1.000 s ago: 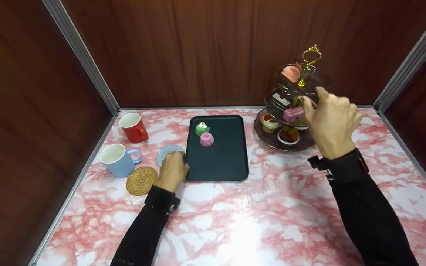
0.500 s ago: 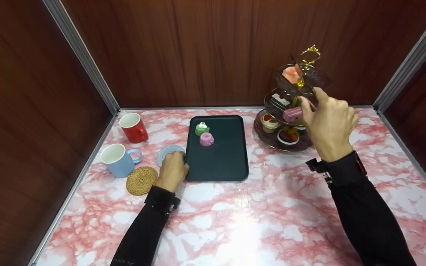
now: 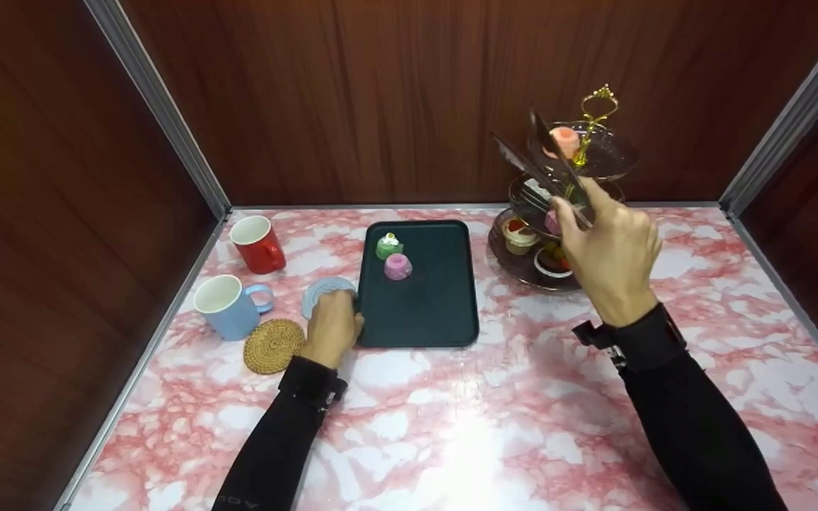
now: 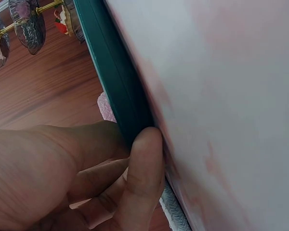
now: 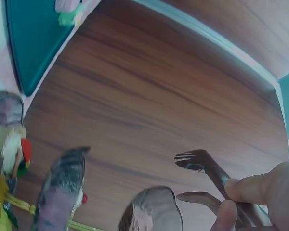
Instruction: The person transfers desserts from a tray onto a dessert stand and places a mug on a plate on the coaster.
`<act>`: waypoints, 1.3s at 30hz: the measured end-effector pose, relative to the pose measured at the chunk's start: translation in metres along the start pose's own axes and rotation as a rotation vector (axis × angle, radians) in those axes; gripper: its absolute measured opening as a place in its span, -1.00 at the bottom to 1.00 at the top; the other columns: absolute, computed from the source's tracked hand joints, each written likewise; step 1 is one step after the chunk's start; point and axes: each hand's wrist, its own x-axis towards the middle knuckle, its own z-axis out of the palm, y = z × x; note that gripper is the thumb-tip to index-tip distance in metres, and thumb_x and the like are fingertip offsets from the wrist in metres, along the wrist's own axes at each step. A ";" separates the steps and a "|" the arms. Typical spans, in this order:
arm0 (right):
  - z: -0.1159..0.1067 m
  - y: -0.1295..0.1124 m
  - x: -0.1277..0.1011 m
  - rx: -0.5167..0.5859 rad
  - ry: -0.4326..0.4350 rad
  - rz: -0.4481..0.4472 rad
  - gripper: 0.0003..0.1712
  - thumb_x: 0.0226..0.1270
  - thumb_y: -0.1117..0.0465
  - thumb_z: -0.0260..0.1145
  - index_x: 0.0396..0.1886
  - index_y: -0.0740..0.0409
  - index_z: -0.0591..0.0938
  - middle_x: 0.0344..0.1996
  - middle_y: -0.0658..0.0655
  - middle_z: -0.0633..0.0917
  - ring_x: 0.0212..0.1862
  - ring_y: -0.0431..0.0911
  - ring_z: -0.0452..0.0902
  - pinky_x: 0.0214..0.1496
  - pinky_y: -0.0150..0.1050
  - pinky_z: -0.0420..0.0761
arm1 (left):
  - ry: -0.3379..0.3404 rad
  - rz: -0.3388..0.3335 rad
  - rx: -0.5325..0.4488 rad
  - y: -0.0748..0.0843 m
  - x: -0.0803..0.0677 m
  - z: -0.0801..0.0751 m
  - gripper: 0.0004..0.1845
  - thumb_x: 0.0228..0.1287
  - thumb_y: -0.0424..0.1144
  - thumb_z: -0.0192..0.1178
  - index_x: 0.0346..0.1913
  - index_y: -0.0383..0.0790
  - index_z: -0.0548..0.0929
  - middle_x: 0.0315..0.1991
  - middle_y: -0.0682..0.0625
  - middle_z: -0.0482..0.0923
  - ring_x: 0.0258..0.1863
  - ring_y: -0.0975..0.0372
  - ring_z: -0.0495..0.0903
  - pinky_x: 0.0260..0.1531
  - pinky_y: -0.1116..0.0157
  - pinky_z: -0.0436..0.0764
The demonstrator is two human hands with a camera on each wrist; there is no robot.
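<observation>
My left hand (image 3: 333, 326) pinches the left rim of a dark green tray (image 3: 423, 312); in the left wrist view, thumb and fingers grip the tray's edge. A pink cake (image 3: 398, 267) and a green cake (image 3: 389, 246) with a white top sit on it. My right hand (image 3: 615, 248) holds brown serving tongs (image 5: 212, 168), their arms apart with nothing between the tips. The tongs' tips are up and left of a three-tier glass stand (image 3: 608, 152). A peach-coloured cake (image 3: 566, 140) rests on its top tier, just behind the tongs.
Lower tiers hold several sweets, including a cupcake (image 3: 519, 238) and a fruit tart (image 3: 552, 261), partly hidden. At the left stand a red mug (image 3: 258, 245) and a blue mug (image 3: 230, 309). Near my left hand lie a woven coaster (image 3: 274, 346) and a grey-blue coaster (image 3: 320, 291).
My right hand has moved left and slightly toward me, taking the tongs off the peach-coloured cake, which stays on the top tier. My left hand keeps its place at the tray.
</observation>
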 end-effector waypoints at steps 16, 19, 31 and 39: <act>0.034 -0.011 -0.042 0.103 -0.151 -0.020 -0.54 0.04 -0.25 0.31 -0.10 -0.18 0.67 -0.54 0.21 0.72 -0.52 0.18 0.60 -0.53 0.08 0.39 | -0.016 -0.029 -0.011 0.000 0.001 0.000 -0.84 -0.03 -0.31 0.28 -0.31 -0.20 0.66 -0.31 -0.18 0.62 -0.31 -0.03 0.62 -0.36 0.04 0.58; 0.040 -0.013 -0.050 0.116 -0.205 -0.007 -0.52 0.02 -0.28 0.31 -0.09 -0.20 0.67 -0.45 0.17 0.74 -0.45 0.18 0.62 -0.49 0.10 0.43 | -0.022 -0.030 -0.012 0.000 0.001 0.001 -0.84 -0.03 -0.31 0.29 -0.30 -0.20 0.65 -0.31 -0.18 0.61 -0.32 -0.03 0.62 -0.36 0.05 0.58; 0.066 -0.017 -0.069 0.114 -0.414 0.045 -0.47 -0.04 -0.33 0.31 -0.12 -0.16 0.68 -0.42 -0.01 0.74 -0.48 -0.04 0.59 -0.51 -0.09 0.41 | -0.015 -0.032 -0.009 0.002 0.000 0.000 -0.85 -0.04 -0.33 0.27 -0.31 -0.19 0.66 -0.31 -0.17 0.62 -0.30 0.00 0.62 -0.35 0.04 0.57; 0.079 -0.022 -0.078 0.119 -0.533 0.062 -0.47 -0.06 -0.33 0.32 -0.19 -0.12 0.68 -0.54 -0.07 0.69 -0.55 -0.11 0.54 -0.59 -0.19 0.40 | -0.029 -0.046 -0.012 0.001 0.001 -0.001 -0.82 -0.01 -0.31 0.28 -0.26 -0.18 0.66 -0.28 -0.17 0.62 -0.28 0.00 0.61 -0.32 0.04 0.58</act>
